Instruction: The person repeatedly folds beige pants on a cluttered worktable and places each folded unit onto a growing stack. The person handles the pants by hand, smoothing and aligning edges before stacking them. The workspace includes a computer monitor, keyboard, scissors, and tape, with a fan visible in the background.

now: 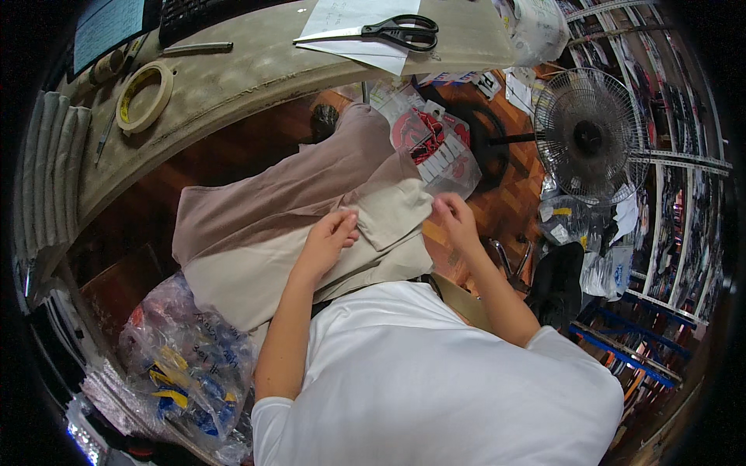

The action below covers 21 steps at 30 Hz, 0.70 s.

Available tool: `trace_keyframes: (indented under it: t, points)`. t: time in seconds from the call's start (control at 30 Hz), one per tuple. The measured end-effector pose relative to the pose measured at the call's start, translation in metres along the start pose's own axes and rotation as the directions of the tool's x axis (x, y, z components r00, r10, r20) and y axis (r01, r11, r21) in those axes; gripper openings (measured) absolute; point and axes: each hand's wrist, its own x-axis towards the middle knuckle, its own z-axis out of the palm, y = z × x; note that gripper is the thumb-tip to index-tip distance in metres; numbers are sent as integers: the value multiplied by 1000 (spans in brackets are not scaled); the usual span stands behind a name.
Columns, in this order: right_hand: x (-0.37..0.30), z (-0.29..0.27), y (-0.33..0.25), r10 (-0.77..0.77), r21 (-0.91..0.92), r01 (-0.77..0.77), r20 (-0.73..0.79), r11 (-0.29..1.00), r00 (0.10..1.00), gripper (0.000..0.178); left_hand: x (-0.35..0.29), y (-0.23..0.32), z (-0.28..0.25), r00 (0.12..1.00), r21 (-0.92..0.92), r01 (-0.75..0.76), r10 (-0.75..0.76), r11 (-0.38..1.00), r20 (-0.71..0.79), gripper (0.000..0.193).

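Note:
A beige garment (256, 256), shaded pinkish-brown toward its far side, lies spread over my lap. A paler section (388, 215) of it is folded over on top, between my hands. At the left edge of that fold, my left hand (330, 238) has its fingers curled together on the cloth. My right hand (458, 221) is at the fold's right edge with bent fingers. Slight blur at its fingertips hides whether they grip the fabric.
Black-handled scissors (400, 33) lie on papers on the desk (256, 74), along with a tape roll (145, 97) and a pen (198, 47). A standing fan (588, 136) is at right, before loaded shelves (668, 225). Plastic bags (190, 361) crowd my left side.

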Motion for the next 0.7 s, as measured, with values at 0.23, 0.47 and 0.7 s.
trace_keyframes:
  t: [0.23, 0.47, 0.7]
  points:
    - [99, 41, -31, 166, -438, -29, 279, 898, 946, 53, -10, 29, -74, 890, 586, -127, 353, 801, -289, 25]
    - [219, 101, -75, -14, -586, 212, 324, 782, 946, 57, -21, 11, -356, 720, 590, -159, 502, 791, -479, 34]
    - [331, 135, 43, -233, -764, 286, 182, 578, 955, 61, 32, 49, -339, 957, 281, 129, -45, 951, -287, 38]
